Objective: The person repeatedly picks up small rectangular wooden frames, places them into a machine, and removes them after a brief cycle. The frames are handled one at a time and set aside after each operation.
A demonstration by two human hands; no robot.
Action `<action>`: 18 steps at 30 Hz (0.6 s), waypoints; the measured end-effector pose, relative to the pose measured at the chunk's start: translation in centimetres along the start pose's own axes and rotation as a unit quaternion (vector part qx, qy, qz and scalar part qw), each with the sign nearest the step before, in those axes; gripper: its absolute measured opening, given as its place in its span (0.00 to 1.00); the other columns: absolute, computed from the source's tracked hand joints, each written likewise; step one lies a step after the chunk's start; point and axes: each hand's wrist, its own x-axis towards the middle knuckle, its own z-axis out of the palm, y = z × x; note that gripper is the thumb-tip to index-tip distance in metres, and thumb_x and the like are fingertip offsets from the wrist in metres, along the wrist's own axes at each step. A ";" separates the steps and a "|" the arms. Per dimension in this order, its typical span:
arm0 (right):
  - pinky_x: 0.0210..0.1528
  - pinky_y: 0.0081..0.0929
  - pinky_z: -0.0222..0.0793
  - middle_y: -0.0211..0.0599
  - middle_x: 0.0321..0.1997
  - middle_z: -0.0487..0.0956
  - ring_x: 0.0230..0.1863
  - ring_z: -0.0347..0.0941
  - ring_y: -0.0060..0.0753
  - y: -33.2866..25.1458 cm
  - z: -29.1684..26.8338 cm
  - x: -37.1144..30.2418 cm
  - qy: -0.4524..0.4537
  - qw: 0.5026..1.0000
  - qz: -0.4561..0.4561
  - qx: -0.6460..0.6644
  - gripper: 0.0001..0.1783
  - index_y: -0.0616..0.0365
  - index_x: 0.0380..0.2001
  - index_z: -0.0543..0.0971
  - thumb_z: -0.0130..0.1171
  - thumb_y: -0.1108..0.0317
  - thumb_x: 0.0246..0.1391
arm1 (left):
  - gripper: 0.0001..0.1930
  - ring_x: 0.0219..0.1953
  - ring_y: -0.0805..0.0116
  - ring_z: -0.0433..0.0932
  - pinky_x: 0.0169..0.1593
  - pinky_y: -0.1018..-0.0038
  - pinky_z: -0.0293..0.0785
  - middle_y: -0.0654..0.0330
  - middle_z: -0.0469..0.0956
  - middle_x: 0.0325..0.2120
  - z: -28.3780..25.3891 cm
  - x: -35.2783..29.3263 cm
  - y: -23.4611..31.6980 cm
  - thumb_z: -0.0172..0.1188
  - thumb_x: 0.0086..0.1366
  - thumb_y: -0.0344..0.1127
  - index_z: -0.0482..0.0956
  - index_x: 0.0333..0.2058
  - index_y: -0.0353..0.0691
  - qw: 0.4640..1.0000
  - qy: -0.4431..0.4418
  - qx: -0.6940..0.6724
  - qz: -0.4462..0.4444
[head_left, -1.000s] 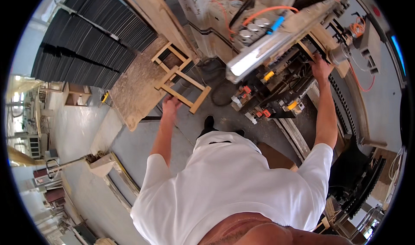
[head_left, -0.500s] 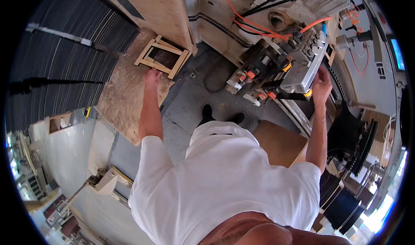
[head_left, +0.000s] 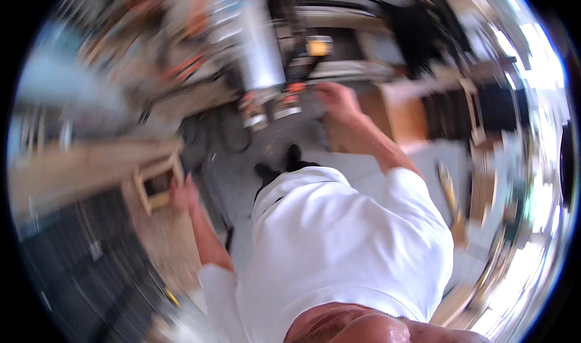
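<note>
My left hand (head_left: 183, 195) is at the near side of a small wooden frame (head_left: 141, 193), which stands on a worn wooden board (head_left: 160, 240) at the left. The hand seems to touch the frame's edge, but motion blur hides how the fingers lie. Further right, my right hand (head_left: 339, 101) reaches out just beside a machine with a silvery metal housing (head_left: 261, 46) and orange-red clamps (head_left: 295, 89). No object shows in that hand, and its fingers are smeared.
A tall stack of dark sheets (head_left: 78, 246) stands at the lower left. Beneath my right forearm is a brown board (head_left: 345, 134), with more dark stacked material (head_left: 445, 114) beyond it. A long yellowish tool (head_left: 448, 189) is at the right. Grey floor (head_left: 242, 152) surrounds my shoes.
The whole view has swung round, so the machine now appears straight ahead and the frame lower at the left. My right hand has come away from the machine's metal housing.
</note>
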 end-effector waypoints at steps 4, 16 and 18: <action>0.40 0.31 0.76 0.42 0.36 0.82 0.37 0.80 0.38 1.4 -3.2 -1.0 0.064 0.988 -0.123 -0.071 0.11 0.57 0.41 0.80 0.61 0.70 0.53 | 0.25 0.46 0.44 0.78 0.49 0.54 0.73 0.42 0.78 0.43 2.2 0.6 -1.5 0.62 0.56 0.39 0.75 0.51 0.32 0.998 -0.030 -0.047 0.024; 0.39 0.28 0.76 0.42 0.35 0.82 0.36 0.80 0.33 14.2 -15.2 -11.4 0.285 0.957 0.040 -0.020 0.10 0.61 0.39 0.80 0.60 0.71 0.55 | 0.24 0.47 0.42 0.76 0.54 0.54 0.69 0.41 0.76 0.46 1.7 -1.8 5.8 0.57 0.59 0.37 0.72 0.53 0.31 0.994 0.038 0.097 0.031; 0.38 0.26 0.75 0.39 0.35 0.82 0.35 0.80 0.29 19.2 -17.3 -14.8 0.330 0.935 0.128 0.015 0.10 0.62 0.40 0.80 0.59 0.70 0.57 | 0.24 0.46 0.42 0.76 0.54 0.54 0.69 0.41 0.77 0.46 3.2 -2.5 9.0 0.56 0.60 0.38 0.73 0.52 0.30 0.998 -0.007 0.021 0.062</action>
